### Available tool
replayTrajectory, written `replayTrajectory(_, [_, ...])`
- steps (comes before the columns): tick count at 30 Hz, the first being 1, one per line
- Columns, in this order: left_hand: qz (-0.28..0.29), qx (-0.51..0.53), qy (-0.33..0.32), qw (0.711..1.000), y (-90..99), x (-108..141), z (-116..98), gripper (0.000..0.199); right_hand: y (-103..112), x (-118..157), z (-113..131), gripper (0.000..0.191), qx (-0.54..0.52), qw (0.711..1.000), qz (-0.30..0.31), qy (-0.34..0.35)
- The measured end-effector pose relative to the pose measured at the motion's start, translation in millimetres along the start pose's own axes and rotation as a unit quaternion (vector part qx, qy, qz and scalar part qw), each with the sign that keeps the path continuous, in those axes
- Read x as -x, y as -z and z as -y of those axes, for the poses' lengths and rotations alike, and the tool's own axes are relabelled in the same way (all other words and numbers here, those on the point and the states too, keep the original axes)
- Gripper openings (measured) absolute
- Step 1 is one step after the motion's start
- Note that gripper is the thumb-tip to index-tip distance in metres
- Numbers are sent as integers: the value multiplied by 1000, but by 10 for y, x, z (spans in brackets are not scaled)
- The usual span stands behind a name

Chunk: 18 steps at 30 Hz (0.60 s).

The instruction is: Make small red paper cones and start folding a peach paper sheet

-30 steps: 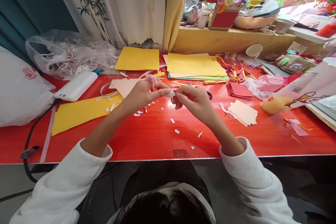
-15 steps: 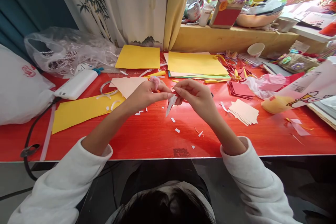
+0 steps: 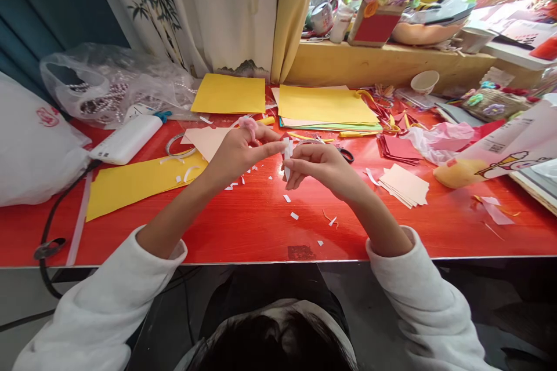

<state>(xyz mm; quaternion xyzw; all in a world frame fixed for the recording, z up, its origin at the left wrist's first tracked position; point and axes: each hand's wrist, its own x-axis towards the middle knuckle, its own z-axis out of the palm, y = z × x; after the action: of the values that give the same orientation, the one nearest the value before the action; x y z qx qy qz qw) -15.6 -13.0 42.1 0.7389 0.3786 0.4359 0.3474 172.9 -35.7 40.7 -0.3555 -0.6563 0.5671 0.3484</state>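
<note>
Over red table [image 3: 243, 232] — paper strip [image 3: 286, 153] now upright.

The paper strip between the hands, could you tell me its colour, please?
White; the paper strip shows in the head view.

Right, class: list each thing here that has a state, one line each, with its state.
Left hand: pinching the paper strip.
Right hand: pinching the same strip.
Paper strip: held above the table, upright.
Yellow sheets: stacked flat.
Paper cup: upright.
Plastic bag: crumpled, lying open.
</note>
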Motion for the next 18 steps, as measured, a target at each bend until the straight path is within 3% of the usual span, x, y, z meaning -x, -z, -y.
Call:
replayTrajectory(7, [-58,4,-22,998,-19,-25,106,13,1,-17,-19,27,-57,998,-18,-9])
replayTrajectory(12, [-44,-9,-49,998,-25,-14,71,22,39,-14,-26,23,-79,997,-17,-9])
replayTrajectory(15, [-6,-33,-83,996,-24,1,23,12,50,-9,-32,23,-95,995,-21,0])
replayTrajectory(18, [-18,-18,-82,996,-30,-1,21,8,45,-13,-42,23,-127,990,-58,37])
